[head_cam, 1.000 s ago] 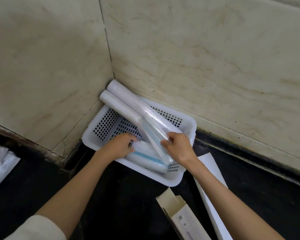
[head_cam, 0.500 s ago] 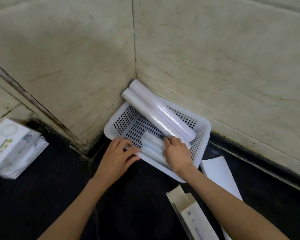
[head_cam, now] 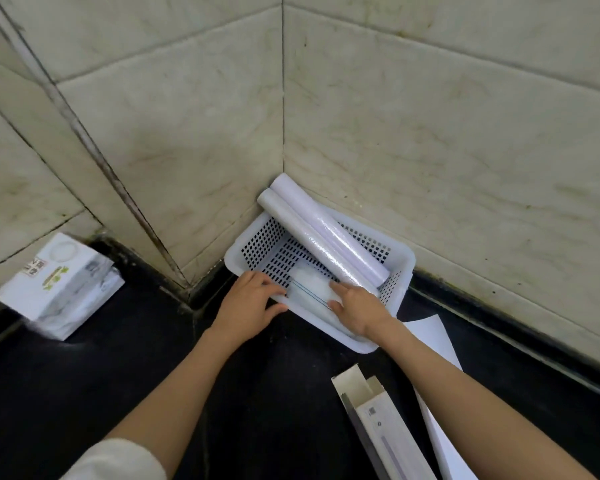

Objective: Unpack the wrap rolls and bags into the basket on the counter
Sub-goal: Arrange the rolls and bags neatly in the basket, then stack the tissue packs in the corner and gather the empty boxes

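1. From the head view, a white perforated basket [head_cam: 400,271] sits on the black counter [head_cam: 118,375], pushed into the corner where two marbled tiled walls [head_cam: 430,133] meet.
2. Two long wrap rolls [head_cam: 326,237] lie side by side across the basket on a slant; their far ends stick out over the rim into the wall corner, and their near ends rest inside by the right wall of the basket.
3. A packet of clear bags [head_cam: 309,289] with thin blue lines lies in the near part of the basket, just below the rolls.
4. The left hand [head_cam: 246,303] rests over the near-left rim, fingers stretched out and touching the left edge of the bags, thumb spread below the rim; it grasps nothing.
5. The right hand [head_cam: 357,310] lies flat on the right end of the bags, fingers straight and pointing towards the rolls, pressing rather than gripping.
6. An opened long carton [head_cam: 381,420] lies on the counter near the right forearm, with a white sheet [head_cam: 430,337] beside it.
7. Well off to the left, a white printed package [head_cam: 59,285] stands against the wall.
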